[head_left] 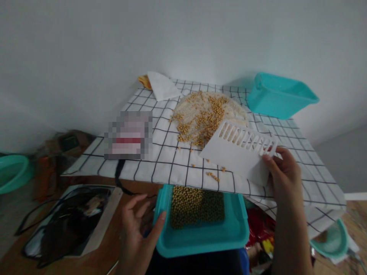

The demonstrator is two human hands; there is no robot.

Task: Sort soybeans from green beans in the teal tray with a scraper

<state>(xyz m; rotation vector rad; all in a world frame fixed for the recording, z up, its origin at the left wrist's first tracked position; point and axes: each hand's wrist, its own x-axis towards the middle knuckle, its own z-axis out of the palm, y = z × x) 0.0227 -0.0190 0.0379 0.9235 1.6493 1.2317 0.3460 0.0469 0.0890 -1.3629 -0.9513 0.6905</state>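
My right hand is closed on the right end of a flat white slotted plastic scraper, thumb on top. The scraper is tilted over the near edge of a spread of yellow beans on a pale round patch. Several stray beans lie near the table's front edge. Below that edge, a teal plastic tub contains yellowish beans beside dark green ones. My left hand is at the tub's left rim, thumb over it and fingers outside.
A checked cloth covers the table. At its back right stands a teal bin; a white folded cloth lies at the back left. A blurred-out package sits at the left. Lower left is a clear case with dark contents.
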